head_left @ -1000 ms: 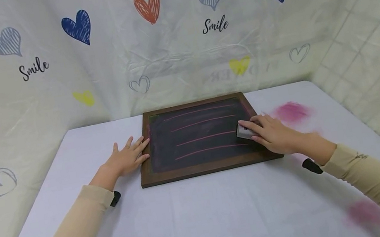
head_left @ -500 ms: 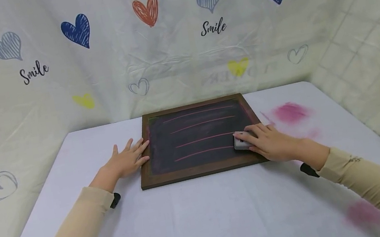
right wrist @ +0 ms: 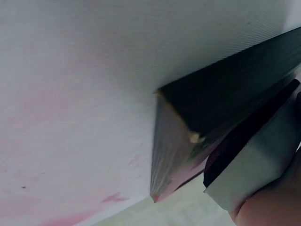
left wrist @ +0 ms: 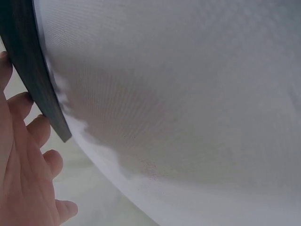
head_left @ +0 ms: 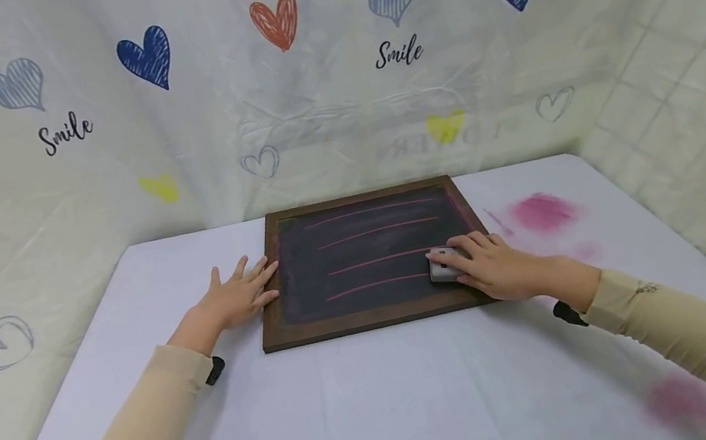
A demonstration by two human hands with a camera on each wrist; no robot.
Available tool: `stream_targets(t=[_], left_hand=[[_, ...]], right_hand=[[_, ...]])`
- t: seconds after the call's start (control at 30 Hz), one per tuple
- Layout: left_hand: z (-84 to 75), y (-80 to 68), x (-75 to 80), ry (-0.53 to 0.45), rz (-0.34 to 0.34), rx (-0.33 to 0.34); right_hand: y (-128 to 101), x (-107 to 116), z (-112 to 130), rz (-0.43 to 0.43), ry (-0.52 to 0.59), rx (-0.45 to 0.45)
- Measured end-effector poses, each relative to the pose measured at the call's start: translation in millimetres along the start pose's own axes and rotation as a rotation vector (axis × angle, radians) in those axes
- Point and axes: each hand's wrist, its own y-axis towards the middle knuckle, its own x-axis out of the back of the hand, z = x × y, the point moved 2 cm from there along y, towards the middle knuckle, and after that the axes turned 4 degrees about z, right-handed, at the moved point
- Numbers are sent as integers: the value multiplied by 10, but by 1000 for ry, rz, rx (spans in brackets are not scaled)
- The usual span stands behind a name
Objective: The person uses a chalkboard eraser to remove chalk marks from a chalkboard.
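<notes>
A chalkboard (head_left: 371,244) in a brown wooden frame lies on the white-covered table, with several pink chalk lines across its dark face. My right hand (head_left: 497,266) grips a grey chalkboard eraser (head_left: 443,267) against the board's lower right part, over the right ends of the two lower lines. In the right wrist view the eraser (right wrist: 256,157) shows a dark underside close to the frame's corner (right wrist: 193,132). The left hand (head_left: 232,295) has its fingers spread, and the fingertips touch the frame's left edge; the left wrist view shows those fingers (left wrist: 40,129) against the frame (left wrist: 33,61).
Pink chalk smudges (head_left: 542,211) mark the tablecloth right of the board, and another smudge (head_left: 680,399) lies near the right forearm. A white curtain (head_left: 333,99) printed with hearts and "Smile" hangs behind the table and along both sides.
My right hand has slid the eraser leftward and slightly down on the chalkboard, and the right ends of the lower lines now stop at it. The left hand stays at the frame.
</notes>
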Motion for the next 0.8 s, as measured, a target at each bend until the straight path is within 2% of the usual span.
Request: stream_targets(t=[0.37,0.8], left_hand=[[11,1,-7,7,-2,-11],[-16,-3,14,10,17,-7]], right_hand=[[260,-38,144,40,-2,-2],[775,-47,515,138,6,44]])
